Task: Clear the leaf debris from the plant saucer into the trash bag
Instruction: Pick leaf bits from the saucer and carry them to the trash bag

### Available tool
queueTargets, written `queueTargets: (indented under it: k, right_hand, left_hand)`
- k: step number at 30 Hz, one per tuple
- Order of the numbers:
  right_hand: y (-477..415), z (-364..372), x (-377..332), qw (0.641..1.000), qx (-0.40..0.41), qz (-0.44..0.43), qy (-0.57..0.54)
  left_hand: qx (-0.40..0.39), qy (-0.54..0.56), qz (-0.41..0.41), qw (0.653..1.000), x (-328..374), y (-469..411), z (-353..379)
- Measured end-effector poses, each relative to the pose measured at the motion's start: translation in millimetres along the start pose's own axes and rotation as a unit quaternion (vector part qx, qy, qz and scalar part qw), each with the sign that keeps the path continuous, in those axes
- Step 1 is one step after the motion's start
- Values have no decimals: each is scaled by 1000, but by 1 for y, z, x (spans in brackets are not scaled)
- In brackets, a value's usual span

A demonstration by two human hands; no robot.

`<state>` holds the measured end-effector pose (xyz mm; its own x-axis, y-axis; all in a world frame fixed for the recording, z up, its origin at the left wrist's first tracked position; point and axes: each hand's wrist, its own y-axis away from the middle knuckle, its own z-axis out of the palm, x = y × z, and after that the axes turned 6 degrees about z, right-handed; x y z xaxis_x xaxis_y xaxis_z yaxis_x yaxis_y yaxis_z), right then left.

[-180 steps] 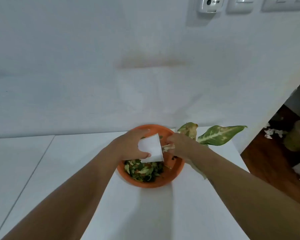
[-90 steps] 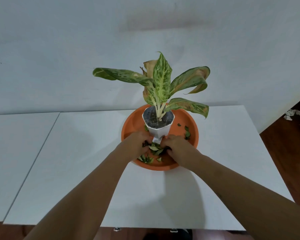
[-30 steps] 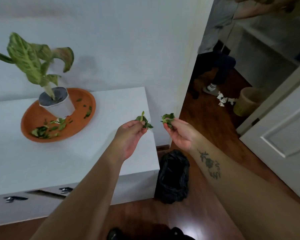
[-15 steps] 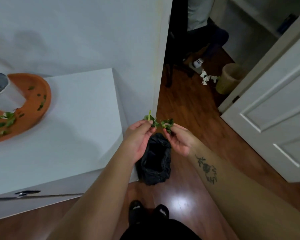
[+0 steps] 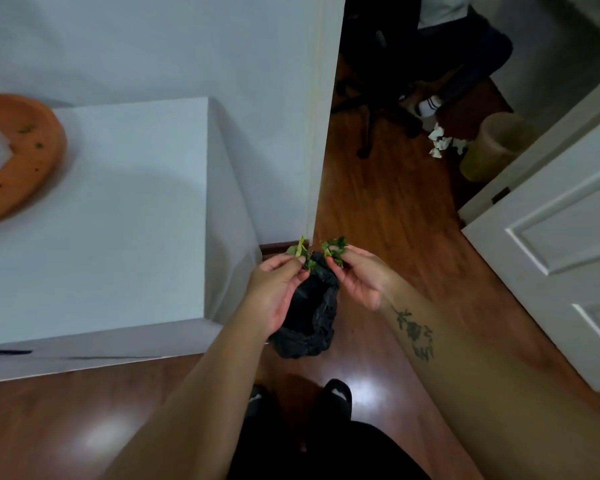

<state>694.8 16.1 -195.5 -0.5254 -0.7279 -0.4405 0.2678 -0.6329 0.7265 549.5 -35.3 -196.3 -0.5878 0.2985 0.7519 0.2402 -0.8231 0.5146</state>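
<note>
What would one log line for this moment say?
left hand: pinches leaf scraps | right hand: pinches leaf clump | trash bag: below hands | saucer: bits inside

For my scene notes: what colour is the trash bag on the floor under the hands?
The trash bag is black; the head view shows it.

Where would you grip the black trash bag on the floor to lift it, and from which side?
Probably pinch the trash bag by its crumpled rim, from above, on the side away from the white cabinet: it sits slumped, mouth open upward.
</note>
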Motion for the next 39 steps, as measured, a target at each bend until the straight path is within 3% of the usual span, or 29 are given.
queueTargets:
  k: [16,20,24,31,39]
  right_hand:
    - [-206,-136,88,988,60,59,129]
    - [-254,-157,117,968,129,76,203]
    - [-288,-167,133,930,131,106,327]
    - [-290,-172,132,868,173,18,464]
    - [-178,-80,58,928,123,-44,348]
  left_hand:
    - [104,-154,-72,980,-190,-137,-80]
    - [128,-214,-98,964,-237,-169,-103]
    - [84,-379,-94,917,-269,-196,-127]
    - [95,-431,-38,896,-265,-197,-134]
    - [77,-346,17,935,-159,-128,-55]
